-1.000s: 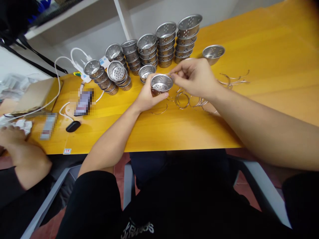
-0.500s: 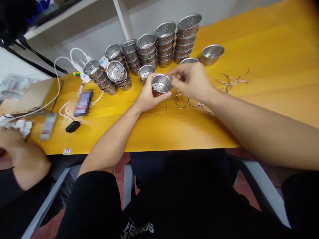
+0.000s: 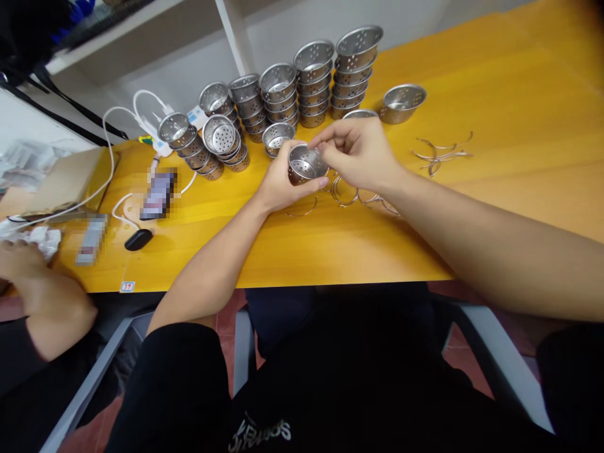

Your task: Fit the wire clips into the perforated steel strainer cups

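My left hand [image 3: 276, 185] holds a small perforated steel basket [image 3: 303, 165] from below, just above the yellow table [image 3: 495, 94]. My right hand [image 3: 361, 154] pinches at the basket's right rim with thumb and fingers; whether a wire sits between them I cannot tell. Loose wire rings [image 3: 346, 192] lie on the table under my right hand. More curved wire pieces [image 3: 438, 154] lie further right.
Stacks of the same steel baskets [image 3: 314, 82] stand along the table's far side, with single ones [image 3: 402, 102] nearby. A phone [image 3: 159, 192], white cables [image 3: 117, 126] and a black case [image 3: 138, 240] lie left. Another person's hand [image 3: 19, 261] rests at the left edge.
My hands and the basket have drifted slightly left and down. The basket has tipped a little, and my right fingers now sit over its rim.
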Demonstrator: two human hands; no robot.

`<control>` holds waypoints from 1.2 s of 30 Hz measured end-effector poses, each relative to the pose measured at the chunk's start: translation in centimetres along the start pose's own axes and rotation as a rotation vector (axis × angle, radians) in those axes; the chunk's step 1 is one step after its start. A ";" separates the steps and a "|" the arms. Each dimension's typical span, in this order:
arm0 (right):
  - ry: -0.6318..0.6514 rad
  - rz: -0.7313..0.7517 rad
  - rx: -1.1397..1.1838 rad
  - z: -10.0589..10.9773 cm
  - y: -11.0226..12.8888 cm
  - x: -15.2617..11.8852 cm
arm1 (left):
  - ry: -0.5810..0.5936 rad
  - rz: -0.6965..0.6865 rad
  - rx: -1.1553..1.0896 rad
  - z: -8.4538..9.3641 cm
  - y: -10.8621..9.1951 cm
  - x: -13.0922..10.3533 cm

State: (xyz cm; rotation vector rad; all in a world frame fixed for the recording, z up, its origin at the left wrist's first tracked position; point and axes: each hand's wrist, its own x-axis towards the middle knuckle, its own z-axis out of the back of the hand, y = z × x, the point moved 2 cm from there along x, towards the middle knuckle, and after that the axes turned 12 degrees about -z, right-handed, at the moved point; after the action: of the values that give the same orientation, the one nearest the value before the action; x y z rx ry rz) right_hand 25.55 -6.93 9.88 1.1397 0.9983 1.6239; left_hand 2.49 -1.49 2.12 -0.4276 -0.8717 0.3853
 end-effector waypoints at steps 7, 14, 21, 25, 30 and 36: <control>0.268 -0.035 0.198 1.1 1.1 -0.2 | -0.008 -0.010 -0.104 0.5 0.8 0.1; 0.359 -0.044 0.248 1.4 -0.2 0.1 | 0.038 -0.032 -0.094 0.7 1.3 -0.1; 0.321 -0.076 0.300 0.6 -0.5 0.2 | 0.049 -0.059 -0.033 0.5 0.9 -0.1; 0.302 -0.091 0.220 0.6 -0.7 0.4 | 0.044 -0.059 -0.032 0.5 0.7 0.0; 0.252 -0.123 0.138 0.3 -0.3 0.2 | 0.050 -0.027 0.005 0.7 0.3 0.2; 0.215 -0.049 0.091 0.3 0.5 -0.2 | 0.038 -0.024 0.036 0.6 0.5 0.1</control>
State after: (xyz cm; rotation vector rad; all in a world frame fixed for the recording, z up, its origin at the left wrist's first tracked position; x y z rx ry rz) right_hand 25.80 -7.25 10.35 1.0063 1.2392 1.7019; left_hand 2.01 -0.93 2.27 -0.3899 -0.8310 0.3695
